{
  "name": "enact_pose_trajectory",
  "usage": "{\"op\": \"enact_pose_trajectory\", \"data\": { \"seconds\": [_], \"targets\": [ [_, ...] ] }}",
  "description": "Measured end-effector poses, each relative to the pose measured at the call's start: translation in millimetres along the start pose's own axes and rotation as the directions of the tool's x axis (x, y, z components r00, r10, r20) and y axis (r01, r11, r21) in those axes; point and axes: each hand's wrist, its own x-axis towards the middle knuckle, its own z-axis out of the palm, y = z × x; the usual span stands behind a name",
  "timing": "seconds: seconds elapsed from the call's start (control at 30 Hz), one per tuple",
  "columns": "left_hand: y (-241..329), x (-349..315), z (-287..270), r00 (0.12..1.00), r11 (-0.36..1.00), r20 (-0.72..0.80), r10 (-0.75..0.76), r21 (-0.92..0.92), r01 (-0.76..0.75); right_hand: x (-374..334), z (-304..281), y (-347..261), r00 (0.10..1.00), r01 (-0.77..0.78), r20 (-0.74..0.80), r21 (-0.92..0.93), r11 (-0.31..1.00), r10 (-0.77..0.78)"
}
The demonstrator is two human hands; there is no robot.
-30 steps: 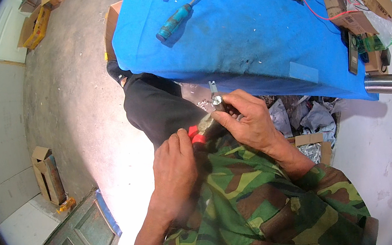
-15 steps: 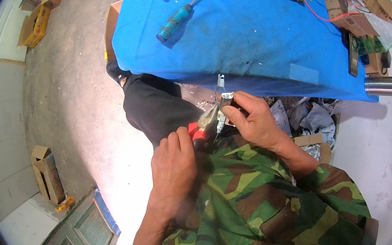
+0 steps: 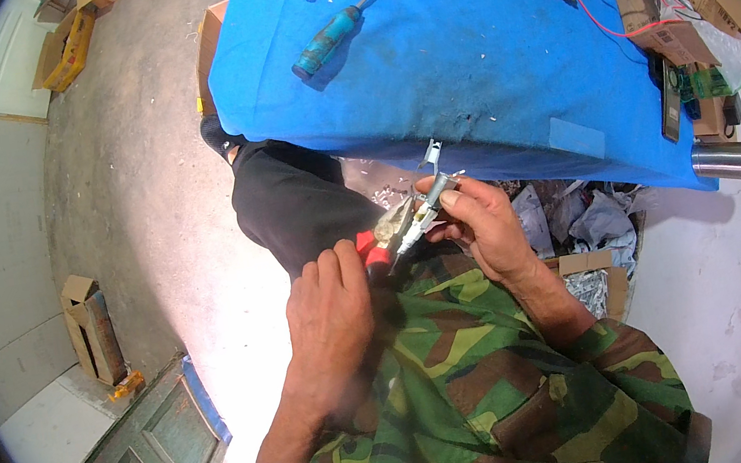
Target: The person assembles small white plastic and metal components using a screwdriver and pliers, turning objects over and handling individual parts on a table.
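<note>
Red-handled pliers point(image 3: 389, 229) sit in the folded fingers of the left hand point(image 3: 332, 308), which wrap the handles; the head points away from them, and I cannot tell how far the jaws stand apart. Slimmer, a silvery metal part point(image 3: 437, 194) is pinched between the thumb and fingers of the right hand point(image 3: 493, 228). Tiny pale bits point(image 3: 382, 197) lie scattered beyond the left fingers.

Down we look, steeply, from the person's own head, one wide fisheye close above left hand point(image 3: 329, 305) and right hand point(image 3: 486, 226), blue-covered table point(image 3: 451, 64) stretching away ahead, floor point(image 3: 125, 200) curving off at left.
</note>
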Motion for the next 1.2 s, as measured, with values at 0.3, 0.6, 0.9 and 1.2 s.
{"op": "enact_pose_trajectory", "data": {
  "seconds": [0.3,0.6,0.9,1.2],
  "targets": [
    [6.2,-0.5,3.7,0.995,0.997,-0.09,0.031,0.069,-0.025,0.4,15.2,13.7,0.993,0.024,-0.115,0.024,0.999,-0.021],
    [1.0,0.6,3.0,0.993,0.996,-0.117,0.021,0.089,-0.011,-1.0,4.3,14.8,0.996,0.046,-0.076,-0.123,0.991,-0.056],
    [-3.6,-2.8,-3.5,0.998,0.996,-0.059,-0.027,-0.085,0.022,0.3,-6.6,8.7,0.999,-0.036,0.028,0.098,0.995,0.033],
    [-10.0,-3.7,-0.6,0.995,0.931,-0.064,-0.081,-0.362,0.053,3.1,-12.7,2.2,0.997,-0.061,0.067,0.388,0.92,0.038]
  ]
}}
